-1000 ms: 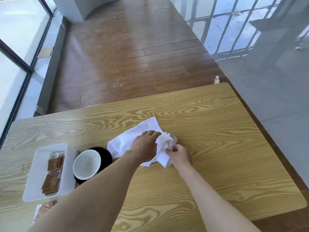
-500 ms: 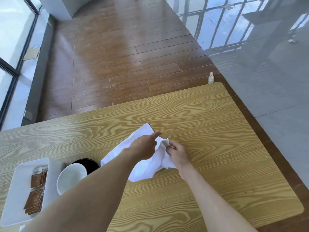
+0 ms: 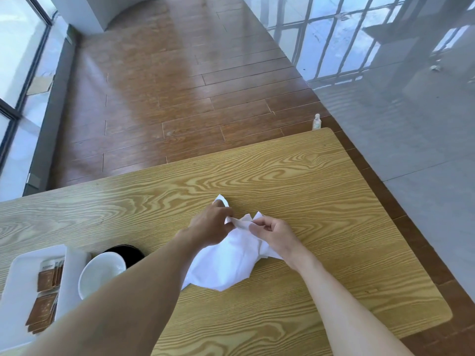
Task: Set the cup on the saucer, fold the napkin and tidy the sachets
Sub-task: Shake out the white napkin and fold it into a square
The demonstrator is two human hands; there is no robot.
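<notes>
Head view: one wide-angle frame, looking down on the work.
Napkin (image 3: 231, 263): white cloth, crumpled and bunched, lay mid-table between both hands, its bulk trailing toward the person.
Left hand (image 3: 209, 227): fingers closed in a pinch on the napkin's far edge; one corner stuck out beyond the knuckles.
Right hand (image 3: 276, 233): thumb and fingers pinched the same edge, just beside the left.
Key relation: the pinched edge ran left to right between the hands, both equally near; pulling them apart would likely stretch it straight for a fold.
Cup (image 3: 101, 273): white, round, glossy, sitting on the black saucer (image 3: 131, 253), left of the napkin.
Sachets (image 3: 46, 276): brown, flat, stacked in a white rectangular tray (image 3: 23, 263) at the left edge.
Table (image 3: 308, 201): pale wood-grain laminate, rounded corners.
</notes>
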